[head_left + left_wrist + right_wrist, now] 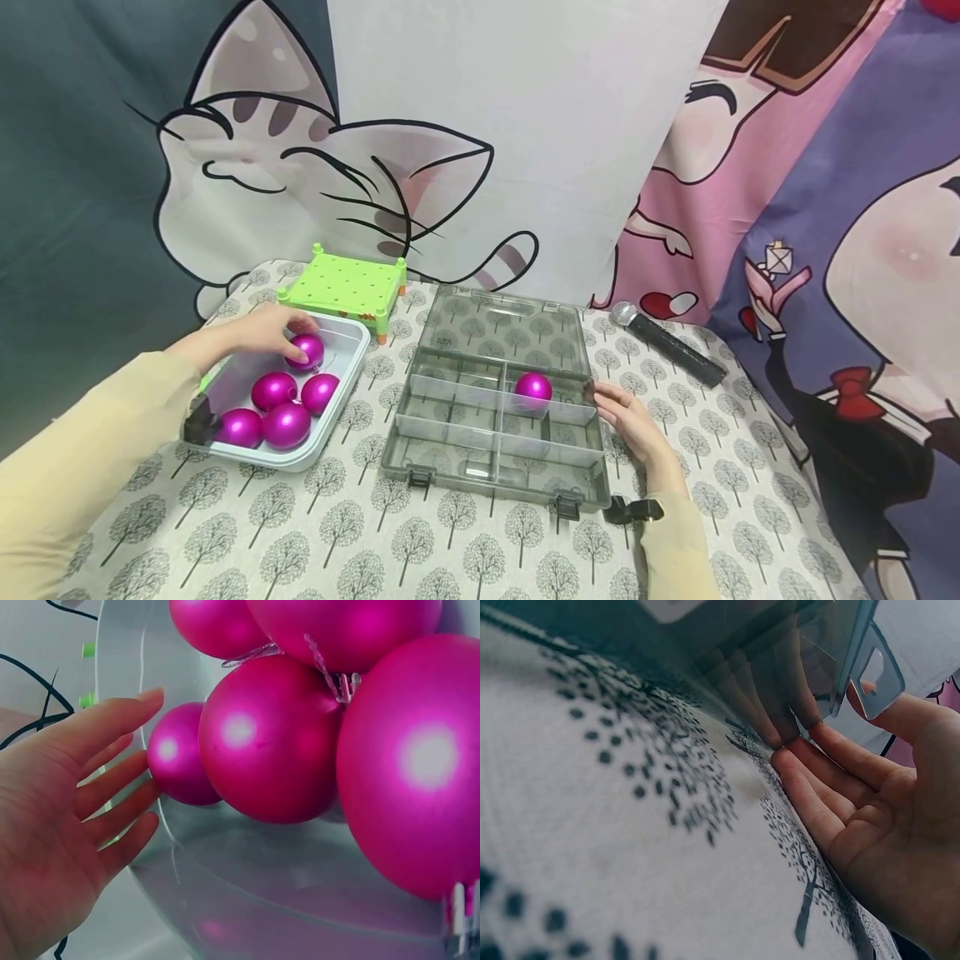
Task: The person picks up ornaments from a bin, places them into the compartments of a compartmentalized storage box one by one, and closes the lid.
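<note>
Several magenta Christmas baubles (287,425) with silvery caps lie in a pale plastic tub (358,364) on the left. My left hand (273,333) reaches over the tub's far part, thumb and fingers spread at the farthest bauble (306,352). In the left wrist view the fingertips meet that bauble's edge without curling round it. A smoky see-through divided box (442,475) stands with its lid (506,329) laid back. One bauble (533,388) sits in its back right compartment. My right hand (628,419) touches the box's right side, fingers extended, thumb by the back corner.
Behind the tub stands a light green toy table (345,282) with orange-tipped legs. A black microphone (667,343) with a silver head lies at the back right. The cloth (420,542) has a tree print, and a printed curtain (525,125) hangs behind the table.
</note>
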Motion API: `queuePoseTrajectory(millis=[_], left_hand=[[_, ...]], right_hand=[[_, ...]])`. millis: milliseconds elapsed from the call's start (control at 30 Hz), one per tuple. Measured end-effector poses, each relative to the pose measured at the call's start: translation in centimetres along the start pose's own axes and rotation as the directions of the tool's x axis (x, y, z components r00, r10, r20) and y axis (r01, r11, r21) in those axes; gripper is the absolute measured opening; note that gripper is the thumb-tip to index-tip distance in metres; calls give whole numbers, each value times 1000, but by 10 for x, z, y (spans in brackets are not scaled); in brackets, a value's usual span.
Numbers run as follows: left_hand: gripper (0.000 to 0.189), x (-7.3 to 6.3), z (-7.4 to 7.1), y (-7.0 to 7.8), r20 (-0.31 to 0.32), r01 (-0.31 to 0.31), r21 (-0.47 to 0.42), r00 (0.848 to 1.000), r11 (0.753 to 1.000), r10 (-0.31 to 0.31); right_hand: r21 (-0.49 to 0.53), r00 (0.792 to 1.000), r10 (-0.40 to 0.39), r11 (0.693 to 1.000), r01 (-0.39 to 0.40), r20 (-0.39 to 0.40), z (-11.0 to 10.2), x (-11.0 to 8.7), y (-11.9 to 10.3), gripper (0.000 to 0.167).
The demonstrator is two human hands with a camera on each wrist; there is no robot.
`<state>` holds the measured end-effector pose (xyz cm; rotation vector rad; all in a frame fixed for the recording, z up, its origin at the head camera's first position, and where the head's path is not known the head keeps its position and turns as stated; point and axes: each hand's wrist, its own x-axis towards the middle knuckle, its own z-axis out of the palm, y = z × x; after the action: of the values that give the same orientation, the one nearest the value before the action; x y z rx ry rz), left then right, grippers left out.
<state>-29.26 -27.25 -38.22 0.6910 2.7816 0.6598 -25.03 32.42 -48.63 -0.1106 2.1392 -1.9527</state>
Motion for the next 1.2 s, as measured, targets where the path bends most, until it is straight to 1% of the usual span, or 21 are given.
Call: queuePoseTrajectory(millis=[200, 367, 533, 767, 1033, 1200], left_hand=[[54, 2, 2, 2, 26, 0, 52, 1000, 999, -1], [55, 4, 3, 2, 59, -6, 58, 998, 998, 3], [57, 6, 6, 3, 92, -14, 92, 996, 996, 5], [60, 6, 9, 5, 141, -5, 82, 990, 997, -7], [64, 8, 14, 3, 164, -1, 111, 986, 994, -17], [63, 8, 14, 3, 168, 3, 91, 986, 996, -18]], right_hand=[[6, 1000, -8, 1000, 8, 8, 0, -1, 0, 57], [21, 1000, -18, 1000, 17, 10, 0, -1, 0, 57], [16, 1000, -15, 1000, 15, -1, -1, -1, 1, 57], [32, 1000, -5, 999, 5, 0, 0, -1, 1, 56], [24, 1000, 2, 1000, -2, -10, 0, -1, 2, 56], [36, 1000, -5, 999, 5, -6, 0, 0, 2, 55]])
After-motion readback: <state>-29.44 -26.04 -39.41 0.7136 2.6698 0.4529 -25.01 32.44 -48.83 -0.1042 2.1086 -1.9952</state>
